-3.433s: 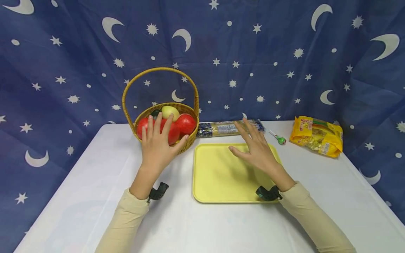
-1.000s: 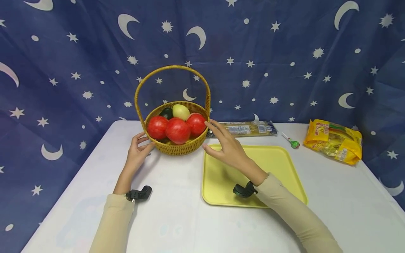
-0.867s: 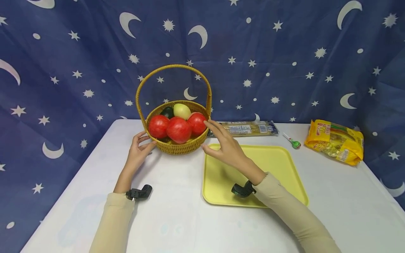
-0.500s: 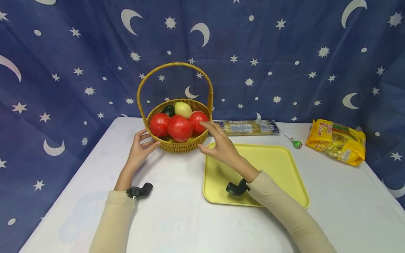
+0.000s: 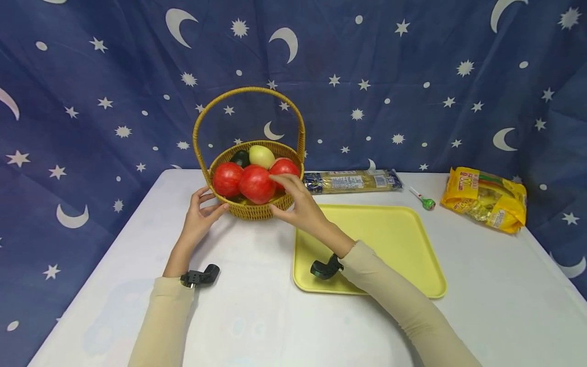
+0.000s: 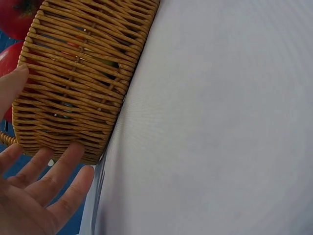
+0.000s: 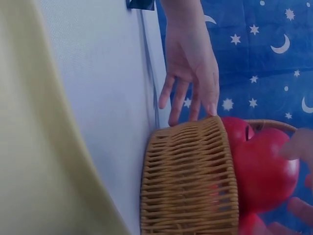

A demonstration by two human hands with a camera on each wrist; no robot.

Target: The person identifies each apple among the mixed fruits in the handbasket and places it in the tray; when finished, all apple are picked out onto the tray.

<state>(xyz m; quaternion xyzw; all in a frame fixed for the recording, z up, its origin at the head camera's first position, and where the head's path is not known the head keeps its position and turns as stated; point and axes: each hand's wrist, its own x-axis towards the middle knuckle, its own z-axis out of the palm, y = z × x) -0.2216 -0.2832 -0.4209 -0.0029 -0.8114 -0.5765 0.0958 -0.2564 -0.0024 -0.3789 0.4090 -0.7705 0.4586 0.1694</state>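
A wicker basket [image 5: 249, 210] with a tall handle stands at the back left, holding several red apples [image 5: 258, 184], a pale yellow-green fruit [image 5: 262, 156] and a dark green one [image 5: 240, 158]. My left hand [image 5: 198, 220] rests against the basket's left end, thumb at the rim; in the left wrist view its fingers [image 6: 68, 193] lie nearly straight against the wicker. My right hand [image 5: 300, 204] reaches over the right front rim, fingers spread beside the front apple, thumb lower near the basket wall. In the right wrist view its fingertips [image 7: 298, 147] are close to that apple; contact is unclear.
A yellow tray [image 5: 376, 250] lies right of the basket, partly under my right forearm. Behind it is a long clear packet of dry noodles [image 5: 353, 182]. A green lollipop [image 5: 428, 204] and a yellow snack bag [image 5: 486, 200] lie at the right. A starry blue cloth hangs behind.
Both hands have come from spread above the table to the basket. Lately my right hand has moved left, from the right rim to the front apple; the left stays at the basket.
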